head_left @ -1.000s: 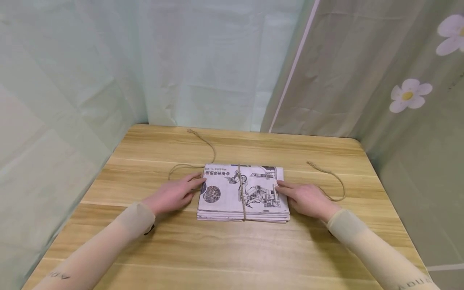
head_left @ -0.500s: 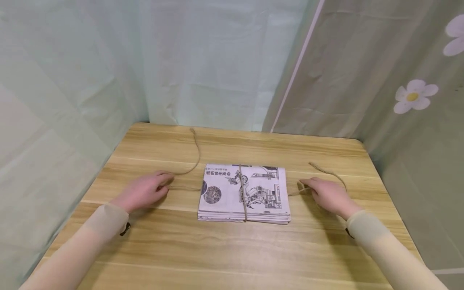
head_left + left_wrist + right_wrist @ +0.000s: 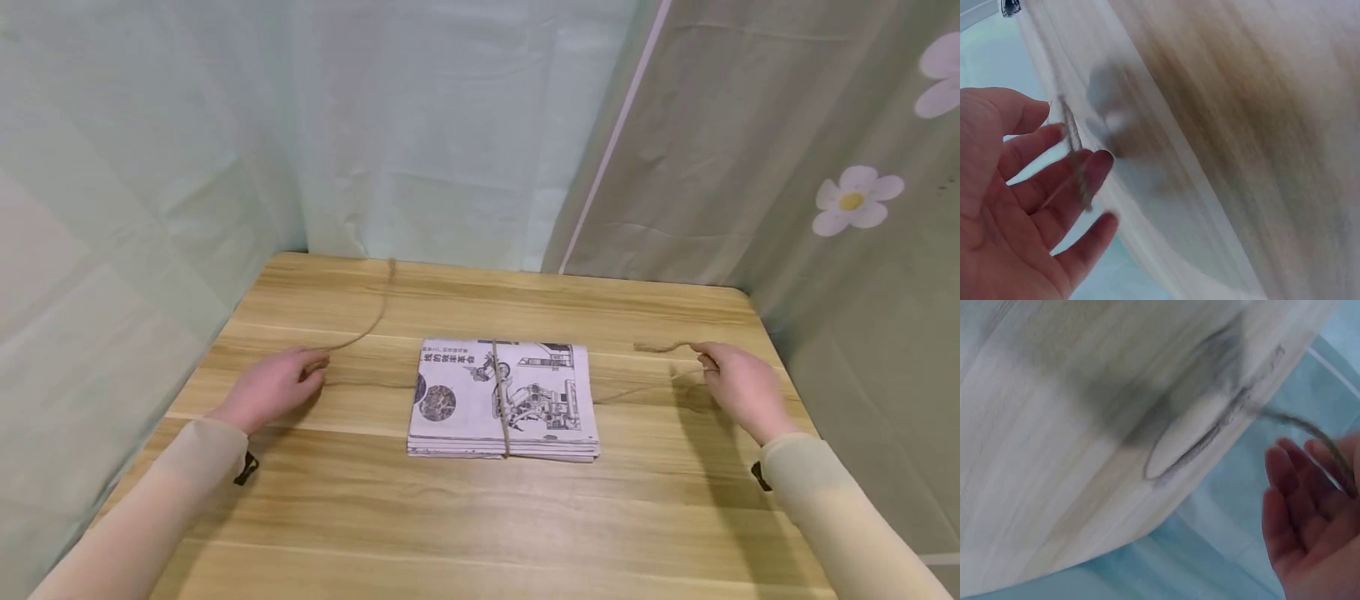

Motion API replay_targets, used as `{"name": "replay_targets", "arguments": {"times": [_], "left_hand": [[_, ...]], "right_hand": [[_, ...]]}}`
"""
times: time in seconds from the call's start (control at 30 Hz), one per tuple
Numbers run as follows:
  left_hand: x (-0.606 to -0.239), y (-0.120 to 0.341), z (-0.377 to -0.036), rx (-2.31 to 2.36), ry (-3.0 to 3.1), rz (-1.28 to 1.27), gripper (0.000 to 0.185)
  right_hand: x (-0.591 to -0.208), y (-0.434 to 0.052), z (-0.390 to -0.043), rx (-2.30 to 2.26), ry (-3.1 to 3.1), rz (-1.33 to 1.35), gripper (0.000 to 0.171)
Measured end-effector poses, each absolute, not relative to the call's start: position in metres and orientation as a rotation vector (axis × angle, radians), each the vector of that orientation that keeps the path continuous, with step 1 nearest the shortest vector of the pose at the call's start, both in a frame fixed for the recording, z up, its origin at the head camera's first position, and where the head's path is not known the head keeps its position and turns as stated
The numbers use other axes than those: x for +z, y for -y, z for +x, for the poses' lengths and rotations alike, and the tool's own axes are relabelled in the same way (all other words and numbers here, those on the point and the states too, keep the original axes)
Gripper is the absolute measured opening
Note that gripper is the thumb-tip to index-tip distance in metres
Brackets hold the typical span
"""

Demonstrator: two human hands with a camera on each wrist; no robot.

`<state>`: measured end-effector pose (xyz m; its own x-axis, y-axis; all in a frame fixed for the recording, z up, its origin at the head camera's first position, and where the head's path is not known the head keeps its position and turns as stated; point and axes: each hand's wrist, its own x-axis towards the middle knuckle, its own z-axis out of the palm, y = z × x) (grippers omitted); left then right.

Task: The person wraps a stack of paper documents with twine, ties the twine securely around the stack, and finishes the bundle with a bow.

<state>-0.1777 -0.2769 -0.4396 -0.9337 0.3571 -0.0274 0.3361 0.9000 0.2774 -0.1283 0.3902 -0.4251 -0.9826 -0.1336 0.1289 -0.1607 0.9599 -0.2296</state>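
Lying between hands: newspaper bundle (image 3: 503,400); left hand (image 3: 273,386), right hand (image 3: 738,385) each pinching twine (image 3: 375,321)

**Open wood around the newspaper stack**

The newspaper stack (image 3: 502,400) is sitting mid-table (image 3: 450,517); bare wood is lying wide in front of it, free for either hand; the twine (image 3: 375,321) is trailing off its left side and curling behind toward the far edge, crossing that path; another strand is running off its right side; the left hand (image 3: 273,387) and right hand (image 3: 742,383) are occupying the flanks, well apart from the stack; curtains (image 3: 450,125) are closing in behind and left of it; a flowered curtain (image 3: 825,208) is walling the right.
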Motion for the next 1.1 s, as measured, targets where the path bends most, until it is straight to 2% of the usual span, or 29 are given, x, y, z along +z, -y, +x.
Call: {"name": "replay_targets", "arguments": {"times": [0.07,0.23,0.33,0.57,0.8,1.1], "left_hand": [[-0.439,0.278,-0.178,0.437,-2.986,0.528,0.038],[-0.434,0.278,-0.180,0.559,-3.018,0.508,0.031],[-0.430,0.279,-0.183,0.616,-3.035,0.459,0.034],[-0.429,0.279,-0.188,0.607,-2.930,0.308,0.061],[-0.426,0.273,-0.191,0.660,-2.872,0.231,0.039],[-0.409,0.258,-0.192,0.837,-2.863,0.248,0.039]], "right_hand": [[-0.423,-0.391,-0.126,0.356,3.067,0.265,0.039],[-0.418,-0.387,-0.120,0.528,3.330,0.375,0.084],[-0.412,-0.385,-0.118,0.679,3.336,0.311,0.093],[-0.395,-0.375,-0.120,0.666,3.102,0.187,0.073],[-0.400,-0.351,-0.128,0.713,2.948,0.266,0.055],[-0.415,-0.317,-0.144,0.642,2.959,0.400,0.031]]}}
